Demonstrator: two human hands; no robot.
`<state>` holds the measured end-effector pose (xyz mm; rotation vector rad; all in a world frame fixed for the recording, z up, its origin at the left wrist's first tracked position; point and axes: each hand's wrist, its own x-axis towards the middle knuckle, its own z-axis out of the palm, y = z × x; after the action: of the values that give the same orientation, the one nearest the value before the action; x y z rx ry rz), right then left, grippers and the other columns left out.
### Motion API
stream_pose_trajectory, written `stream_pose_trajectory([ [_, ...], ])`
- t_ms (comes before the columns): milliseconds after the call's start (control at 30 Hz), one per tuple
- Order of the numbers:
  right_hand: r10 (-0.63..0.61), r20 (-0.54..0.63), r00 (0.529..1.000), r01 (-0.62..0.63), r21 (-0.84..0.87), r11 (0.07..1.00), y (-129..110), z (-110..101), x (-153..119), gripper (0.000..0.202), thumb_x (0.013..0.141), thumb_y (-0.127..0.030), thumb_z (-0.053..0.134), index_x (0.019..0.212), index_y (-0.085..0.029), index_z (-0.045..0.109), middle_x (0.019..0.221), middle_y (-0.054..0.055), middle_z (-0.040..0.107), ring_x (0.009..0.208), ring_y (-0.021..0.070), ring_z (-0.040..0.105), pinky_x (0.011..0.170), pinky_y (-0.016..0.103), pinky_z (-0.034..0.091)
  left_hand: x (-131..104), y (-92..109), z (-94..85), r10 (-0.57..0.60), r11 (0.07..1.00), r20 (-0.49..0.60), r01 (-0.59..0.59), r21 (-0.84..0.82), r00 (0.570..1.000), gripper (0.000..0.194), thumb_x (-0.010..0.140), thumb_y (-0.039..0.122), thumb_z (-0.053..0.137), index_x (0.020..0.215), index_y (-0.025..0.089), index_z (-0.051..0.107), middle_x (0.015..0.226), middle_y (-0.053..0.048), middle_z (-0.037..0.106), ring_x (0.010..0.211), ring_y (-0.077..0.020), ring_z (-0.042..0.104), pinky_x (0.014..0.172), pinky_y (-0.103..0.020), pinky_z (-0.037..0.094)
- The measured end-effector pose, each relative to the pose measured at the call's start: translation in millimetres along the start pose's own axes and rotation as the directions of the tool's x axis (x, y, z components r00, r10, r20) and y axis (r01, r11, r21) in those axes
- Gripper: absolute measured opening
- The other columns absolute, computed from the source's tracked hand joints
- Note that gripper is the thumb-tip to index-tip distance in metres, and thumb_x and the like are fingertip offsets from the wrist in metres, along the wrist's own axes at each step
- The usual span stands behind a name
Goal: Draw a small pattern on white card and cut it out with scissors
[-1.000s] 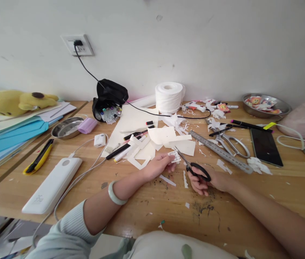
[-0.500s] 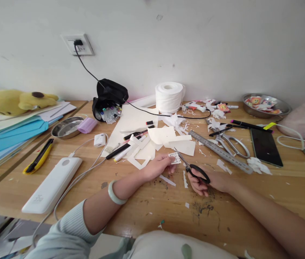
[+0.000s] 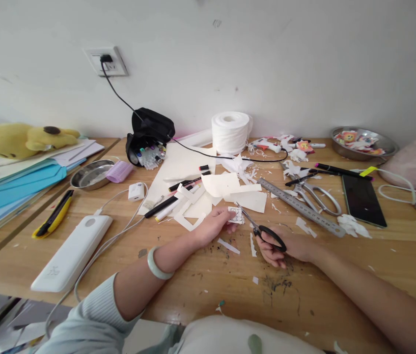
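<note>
Between the thumb and fingers of my left hand [image 3: 215, 226] is a small white paper piece [image 3: 235, 215] with black line drawing on it. My right hand [image 3: 279, 248] has its fingers in the loops of black-handled scissors [image 3: 271, 238]. The scissor blades point up and left, with their tips at the right side of the paper piece. Cut white paper sheets [image 3: 220, 186] and several markers [image 3: 161, 206] lie just beyond my left hand. Narrow paper strips rest on the wood below the blades.
A steel ruler [image 3: 299, 207] and large silver scissors [image 3: 320, 196] lie right of centre. A phone [image 3: 364, 200] is farther right. At left are a white power bank [image 3: 71, 253] with cables and a yellow cutter [image 3: 53, 215]. A white roll [image 3: 230, 132] stands by the wall.
My left hand has turned the drawn paper piece slightly, and the piece sits a little farther left. My right hand and the scissors have hardly moved.
</note>
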<state>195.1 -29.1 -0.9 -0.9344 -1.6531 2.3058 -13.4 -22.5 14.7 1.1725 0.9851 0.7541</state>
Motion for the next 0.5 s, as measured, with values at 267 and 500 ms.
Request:
stream_pose_trajectory([
  [267,0.034,-0.014,0.999,-0.035,-0.032,0.999,-4.1,2.2,-1.6,0.047,0.078,-0.061,0.047,0.061,-0.02,0.034,0.041,-0.009,0.031,0.039,0.0085,0.044,0.035,0.017,0.038,6.7,-6.6,-1.7,0.049,0.992,-0.109,-0.062,-0.114,0.993,0.032,0.075,0.045,0.054,0.062,0.016,0.048,0.053,0.004,0.047,0.048,-0.0078,0.04,0.05,-0.022,0.032],
  [500,0.038,-0.022,0.999,-0.038,-0.026,0.999,-5.5,3.1,-1.7,0.049,0.076,-0.064,0.047,0.061,-0.02,0.033,0.041,-0.009,0.032,0.04,0.0086,0.045,0.036,0.018,0.039,3.5,-4.1,-0.7,-0.017,0.999,0.03,0.019,-0.05,0.999,0.041,0.07,0.053,0.059,0.061,0.014,0.056,0.057,0.0,0.055,0.055,-0.0105,0.049,0.058,-0.024,0.039],
])
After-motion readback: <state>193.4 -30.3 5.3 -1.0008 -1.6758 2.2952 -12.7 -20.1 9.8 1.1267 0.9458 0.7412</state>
